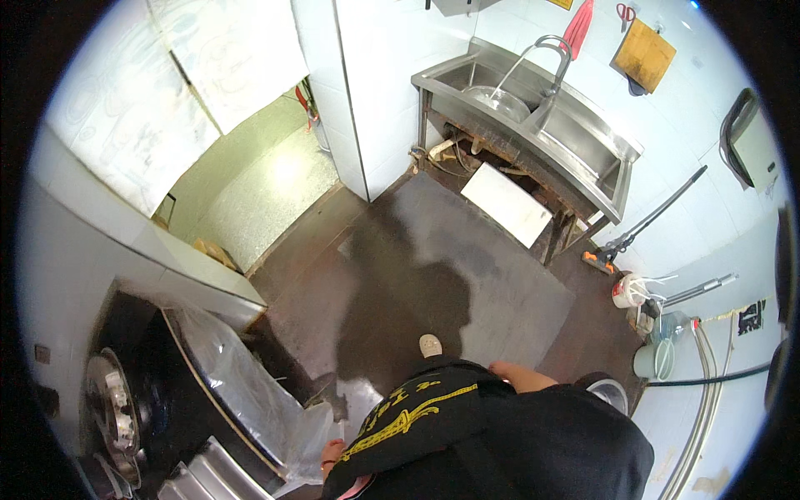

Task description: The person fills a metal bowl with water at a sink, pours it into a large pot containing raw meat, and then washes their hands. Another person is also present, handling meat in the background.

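Note:
My left hand (pixel 332 451) hangs low beside my black printed shirt (pixel 500 437), partly covered by it. A thin pale handle-like piece (pixel 342 429) rises just above its fingers; whether I grip it is unclear. Close by on the left hangs a clear plastic sheet (pixel 231 362) along the edge of a dark counter. Of my right hand (pixel 498 369) only a small part shows past the shirt front, and its fingers are hidden. Ahead of me stands a steel double sink (pixel 537 125). Water runs from its curved faucet (pixel 556 50) into a metal basin (pixel 500 103).
A doorway (pixel 269 181) with a pale curtain (pixel 156 81) opens ahead on the left. A white panel (pixel 507 203) leans under the sink. Along the right wall stand a long-handled floor tool (pixel 650 212), a small white bucket (pixel 627 292) and a pale green bucket (pixel 653 361).

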Action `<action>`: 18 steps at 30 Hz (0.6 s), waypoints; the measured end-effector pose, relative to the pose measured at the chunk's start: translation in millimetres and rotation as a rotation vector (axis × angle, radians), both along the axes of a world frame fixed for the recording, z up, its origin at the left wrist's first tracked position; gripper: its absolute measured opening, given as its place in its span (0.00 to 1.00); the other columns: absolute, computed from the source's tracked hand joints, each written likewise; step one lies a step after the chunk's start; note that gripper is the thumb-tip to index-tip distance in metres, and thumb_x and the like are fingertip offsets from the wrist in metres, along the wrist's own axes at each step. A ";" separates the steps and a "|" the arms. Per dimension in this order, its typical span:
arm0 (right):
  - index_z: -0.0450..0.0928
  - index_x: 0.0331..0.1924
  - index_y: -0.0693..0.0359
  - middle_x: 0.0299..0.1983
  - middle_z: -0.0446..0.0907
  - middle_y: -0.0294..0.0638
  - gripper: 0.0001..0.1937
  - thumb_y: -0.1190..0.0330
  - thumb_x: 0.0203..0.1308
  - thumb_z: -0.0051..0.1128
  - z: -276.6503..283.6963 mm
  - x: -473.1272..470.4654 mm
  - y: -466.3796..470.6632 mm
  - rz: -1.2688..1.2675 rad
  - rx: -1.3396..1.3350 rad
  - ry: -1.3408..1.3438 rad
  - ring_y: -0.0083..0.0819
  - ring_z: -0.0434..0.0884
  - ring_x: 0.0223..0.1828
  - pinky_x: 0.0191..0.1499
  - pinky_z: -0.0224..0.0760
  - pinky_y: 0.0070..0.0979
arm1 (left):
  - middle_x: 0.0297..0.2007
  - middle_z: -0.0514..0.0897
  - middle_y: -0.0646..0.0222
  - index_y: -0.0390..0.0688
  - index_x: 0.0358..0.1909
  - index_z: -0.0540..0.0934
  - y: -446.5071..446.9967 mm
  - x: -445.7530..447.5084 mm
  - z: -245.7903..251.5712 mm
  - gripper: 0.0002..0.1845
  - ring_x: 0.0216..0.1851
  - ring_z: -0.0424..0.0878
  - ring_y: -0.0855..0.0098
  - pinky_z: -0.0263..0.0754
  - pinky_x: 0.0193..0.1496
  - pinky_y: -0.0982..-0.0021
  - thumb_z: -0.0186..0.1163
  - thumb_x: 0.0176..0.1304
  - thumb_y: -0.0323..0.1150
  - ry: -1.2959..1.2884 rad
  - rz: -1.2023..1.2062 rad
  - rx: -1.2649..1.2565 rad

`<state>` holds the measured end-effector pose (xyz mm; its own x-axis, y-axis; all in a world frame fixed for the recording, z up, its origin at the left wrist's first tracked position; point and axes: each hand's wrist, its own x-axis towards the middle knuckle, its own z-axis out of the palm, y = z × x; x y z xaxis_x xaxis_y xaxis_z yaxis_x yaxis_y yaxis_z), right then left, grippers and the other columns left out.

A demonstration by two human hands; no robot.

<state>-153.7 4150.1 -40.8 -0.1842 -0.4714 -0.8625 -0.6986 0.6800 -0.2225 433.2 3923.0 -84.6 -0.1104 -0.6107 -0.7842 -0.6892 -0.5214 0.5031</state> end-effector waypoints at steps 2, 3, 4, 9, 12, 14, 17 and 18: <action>0.80 0.39 0.60 0.36 0.81 0.46 0.14 0.65 0.52 0.48 -0.2 -33.3 -24.1 -0.142 -0.230 0.004 0.44 0.79 0.39 0.43 0.70 0.40 | 0.22 0.80 0.68 0.41 0.25 0.79 -18.8 -42.5 7.2 0.09 0.25 0.78 0.72 0.73 0.29 0.70 0.64 0.48 0.36 -0.078 -0.074 0.027; 0.80 0.40 0.61 0.35 0.81 0.46 0.14 0.65 0.53 0.48 2.6 -48.3 -42.4 -0.226 -0.247 0.047 0.44 0.79 0.39 0.42 0.70 0.39 | 0.21 0.80 0.67 0.41 0.24 0.79 -26.3 -63.5 18.0 0.09 0.24 0.78 0.72 0.72 0.28 0.70 0.64 0.49 0.36 -0.120 -0.116 0.042; 0.78 0.42 0.62 0.36 0.81 0.46 0.14 0.67 0.54 0.46 8.9 -69.2 -59.3 -0.291 -0.228 0.002 0.39 0.80 0.35 0.40 0.71 0.36 | 0.18 0.78 0.68 0.41 0.19 0.76 -37.1 -91.9 29.6 0.11 0.21 0.76 0.72 0.69 0.24 0.70 0.63 0.50 0.37 -0.031 -0.138 0.009; 0.74 0.47 0.63 0.33 0.81 0.45 0.15 0.72 0.55 0.43 42.3 -158.9 -115.4 -0.722 -0.374 -0.075 0.31 0.79 0.29 0.34 0.72 0.30 | 0.13 0.72 0.72 0.44 0.13 0.69 -95.3 -234.5 121.3 0.16 0.17 0.71 0.75 0.66 0.21 0.71 0.63 0.49 0.37 0.058 -0.240 -0.128; 0.74 0.46 0.63 0.31 0.81 0.44 0.15 0.72 0.55 0.43 41.0 -189.3 -125.1 -0.882 -0.445 -0.105 0.31 0.79 0.28 0.32 0.71 0.30 | 0.13 0.71 0.74 0.45 0.13 0.68 -133.0 -285.7 154.9 0.17 0.16 0.69 0.77 0.65 0.22 0.72 0.65 0.48 0.37 -0.023 -0.297 -0.170; 0.75 0.45 0.63 0.31 0.81 0.44 0.14 0.72 0.55 0.43 31.9 -198.7 -122.0 -0.915 -0.363 -0.090 0.31 0.79 0.28 0.30 0.71 0.30 | 0.13 0.72 0.73 0.45 0.13 0.69 -155.7 -300.3 163.2 0.17 0.16 0.68 0.77 0.65 0.23 0.71 0.65 0.49 0.40 -0.011 -0.181 -0.100; 0.75 0.45 0.63 0.31 0.81 0.44 0.14 0.73 0.54 0.44 14.2 -206.2 -111.3 -0.726 -0.177 -0.061 0.31 0.79 0.28 0.29 0.71 0.31 | 0.13 0.69 0.71 0.41 0.15 0.69 -191.4 -305.6 148.7 0.20 0.16 0.68 0.72 0.64 0.21 0.67 0.62 0.53 0.43 -0.117 -0.097 -0.024; 0.75 0.45 0.63 0.31 0.81 0.44 0.14 0.73 0.54 0.44 9.6 -205.0 -105.5 -0.525 -0.161 -0.071 0.31 0.79 0.28 0.29 0.71 0.31 | 0.13 0.68 0.71 0.39 0.15 0.69 -204.2 -304.5 135.0 0.21 0.16 0.68 0.70 0.63 0.20 0.64 0.61 0.55 0.44 -0.160 -0.094 -0.014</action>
